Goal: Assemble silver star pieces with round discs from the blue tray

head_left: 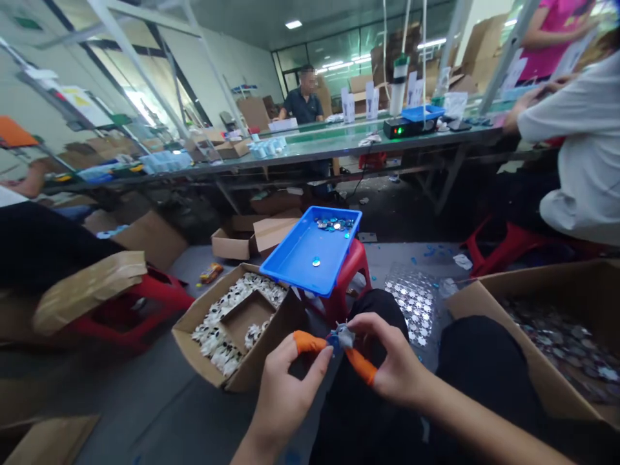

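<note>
My left hand (pixel 285 394) and my right hand (pixel 394 358) meet in front of my lap, pinching a small spiky grey and blue piece (pixel 343 337) between their fingertips. An orange finger cot (pixel 309 342) covers a finger of my left hand, and another (pixel 361 366) covers one on my right. Beyond my hands, a blue plastic tray (pixel 295 255) rests on a red stool (pixel 351 265), holding a cluster of small round shiny pieces (pixel 333 224). Left of my hands is a divided cardboard box (pixel 247 316) full of small white and black pieces.
A large cardboard box (pixel 527 281) of shiny pieces sits at my right, and a clear sheet of star-shaped pieces (pixel 414 303) stands beyond my right hand. Seated co-workers flank a long conveyor bench (pixel 310 148), with cardboard boxes beneath it.
</note>
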A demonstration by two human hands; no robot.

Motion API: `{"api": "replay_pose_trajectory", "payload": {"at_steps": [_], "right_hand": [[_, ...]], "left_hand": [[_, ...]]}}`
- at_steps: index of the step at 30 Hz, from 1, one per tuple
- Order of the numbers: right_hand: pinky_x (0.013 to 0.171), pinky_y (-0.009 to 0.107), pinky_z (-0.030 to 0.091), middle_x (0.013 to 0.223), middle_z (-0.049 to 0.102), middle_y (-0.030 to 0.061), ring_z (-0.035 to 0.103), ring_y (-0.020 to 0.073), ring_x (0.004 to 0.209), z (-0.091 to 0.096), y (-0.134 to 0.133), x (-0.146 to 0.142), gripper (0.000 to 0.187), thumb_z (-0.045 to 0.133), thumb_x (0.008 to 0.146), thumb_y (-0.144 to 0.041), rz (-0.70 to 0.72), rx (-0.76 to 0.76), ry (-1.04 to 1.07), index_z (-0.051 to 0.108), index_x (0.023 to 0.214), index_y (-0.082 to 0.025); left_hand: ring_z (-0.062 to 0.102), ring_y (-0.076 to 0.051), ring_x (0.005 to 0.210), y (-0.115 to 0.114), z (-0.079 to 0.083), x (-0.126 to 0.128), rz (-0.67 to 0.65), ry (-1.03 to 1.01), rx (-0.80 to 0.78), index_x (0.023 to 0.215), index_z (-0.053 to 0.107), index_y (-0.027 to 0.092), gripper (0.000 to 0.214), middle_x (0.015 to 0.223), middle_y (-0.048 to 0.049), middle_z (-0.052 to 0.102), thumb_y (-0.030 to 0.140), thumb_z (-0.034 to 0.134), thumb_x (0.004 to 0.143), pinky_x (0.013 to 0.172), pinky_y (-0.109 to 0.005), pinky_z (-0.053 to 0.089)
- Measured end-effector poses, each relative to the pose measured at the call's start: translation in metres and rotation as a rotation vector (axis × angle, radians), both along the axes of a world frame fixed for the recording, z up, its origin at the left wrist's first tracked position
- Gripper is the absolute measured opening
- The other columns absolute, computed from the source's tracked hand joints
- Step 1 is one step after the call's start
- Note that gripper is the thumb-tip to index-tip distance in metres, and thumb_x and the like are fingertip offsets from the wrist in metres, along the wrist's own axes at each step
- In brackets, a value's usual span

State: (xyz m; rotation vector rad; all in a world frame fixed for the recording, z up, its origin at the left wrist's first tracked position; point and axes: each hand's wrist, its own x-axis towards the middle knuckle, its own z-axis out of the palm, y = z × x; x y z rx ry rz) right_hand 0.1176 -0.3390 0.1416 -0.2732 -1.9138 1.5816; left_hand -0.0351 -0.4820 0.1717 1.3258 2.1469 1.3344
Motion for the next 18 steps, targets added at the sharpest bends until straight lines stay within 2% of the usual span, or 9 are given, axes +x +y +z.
{"api": "replay_pose_trajectory", "payload": {"at_steps": [3, 7, 9, 11, 13, 14, 15, 17, 18], "right_hand": [[0.065, 0.027, 0.052, 0.099, 0.068, 0.0041, 0.061, 0.0144, 0.074, -0.002, -0.013, -0.007, 0.036, 0.074, 0.082, -0.019, 0.001, 0.007, 0.014, 0.059, 0.115, -0.025], [0.065, 0.029, 0.053, 0.094, 0.071, 0.0053, 0.066, 0.0186, 0.077, -0.008, -0.026, -0.014, 0.048, 0.087, 0.072, -0.027, 0.009, -0.273, -0.024, 0.058, 0.111, -0.023], [0.067, 0.03, 0.053, 0.093, 0.071, 0.0061, 0.067, 0.0197, 0.077, -0.013, -0.028, -0.016, 0.051, 0.089, 0.07, -0.031, -0.01, -0.405, -0.021, 0.058, 0.11, -0.022], [0.069, 0.031, 0.053, 0.094, 0.072, 0.0072, 0.068, 0.0197, 0.079, -0.019, -0.026, -0.016, 0.051, 0.087, 0.073, -0.035, -0.029, -0.488, 0.006, 0.057, 0.111, -0.022], [0.071, 0.031, 0.053, 0.097, 0.072, 0.0076, 0.068, 0.0193, 0.082, -0.022, -0.023, -0.016, 0.051, 0.086, 0.075, -0.037, -0.046, -0.53, 0.039, 0.056, 0.112, -0.022], [0.072, 0.031, 0.053, 0.099, 0.072, 0.0076, 0.068, 0.019, 0.083, -0.022, -0.021, -0.015, 0.051, 0.086, 0.075, -0.038, -0.053, -0.538, 0.051, 0.055, 0.113, -0.022], [0.072, 0.03, 0.053, 0.1, 0.072, 0.0075, 0.068, 0.0185, 0.083, -0.022, -0.02, -0.014, 0.051, 0.085, 0.075, -0.038, -0.064, -0.539, 0.056, 0.055, 0.113, -0.022], [0.072, 0.03, 0.052, 0.099, 0.071, 0.0069, 0.067, 0.0177, 0.082, -0.019, -0.018, -0.012, 0.051, 0.086, 0.075, -0.037, -0.088, -0.52, 0.045, 0.056, 0.113, -0.021], [0.072, 0.03, 0.052, 0.098, 0.07, 0.0066, 0.066, 0.0173, 0.081, -0.017, -0.018, -0.011, 0.051, 0.086, 0.074, -0.037, -0.1, -0.502, 0.037, 0.056, 0.112, -0.021]], "left_hand": [[0.063, -0.016, 0.073, -0.011, -0.005, 0.003, 0.054, -0.057, 0.034, 0.082, 0.068, 0.02, 0.019, 0.078, -0.0003, 0.067, 0.037, 0.068, 0.09, 0.07, -0.025, 0.051], [0.064, -0.017, 0.072, -0.026, -0.013, -0.005, 0.162, -0.137, 0.1, 0.085, 0.068, 0.019, 0.022, 0.078, -0.0015, 0.068, 0.039, 0.065, 0.092, 0.069, -0.025, 0.053], [0.065, -0.018, 0.075, -0.035, -0.019, -0.019, 0.235, -0.07, 0.126, 0.088, 0.068, 0.019, 0.022, 0.081, -0.0024, 0.068, 0.04, 0.067, 0.09, 0.073, -0.026, 0.053], [0.066, -0.02, 0.08, -0.049, -0.033, -0.039, 0.315, 0.034, 0.105, 0.092, 0.069, 0.02, 0.024, 0.086, -0.004, 0.07, 0.044, 0.069, 0.087, 0.08, -0.029, 0.053], [0.068, -0.023, 0.085, -0.069, -0.059, -0.058, 0.352, 0.11, -0.013, 0.094, 0.071, 0.02, 0.031, 0.091, -0.0067, 0.071, 0.05, 0.069, 0.085, 0.086, -0.034, 0.053], [0.068, -0.025, 0.086, -0.082, -0.076, -0.066, 0.322, 0.122, -0.121, 0.091, 0.071, 0.021, 0.034, 0.09, -0.0082, 0.072, 0.054, 0.067, 0.084, 0.087, -0.037, 0.054], [0.069, -0.027, 0.086, -0.097, -0.096, -0.071, 0.255, 0.118, -0.268, 0.083, 0.07, 0.021, 0.037, 0.087, -0.0089, 0.071, 0.058, 0.064, 0.082, 0.086, -0.041, 0.055], [0.07, -0.031, 0.077, -0.13, -0.138, -0.076, 0.069, 0.103, -0.675, 0.059, 0.06, 0.025, 0.042, 0.071, -0.0065, 0.067, 0.065, 0.065, 0.069, 0.08, -0.047, 0.056], [0.071, -0.033, 0.07, -0.146, -0.156, -0.077, 0.031, 0.085, -0.759, 0.052, 0.056, 0.025, 0.043, 0.062, -0.0044, 0.064, 0.066, 0.068, 0.062, 0.076, -0.05, 0.057]]}}
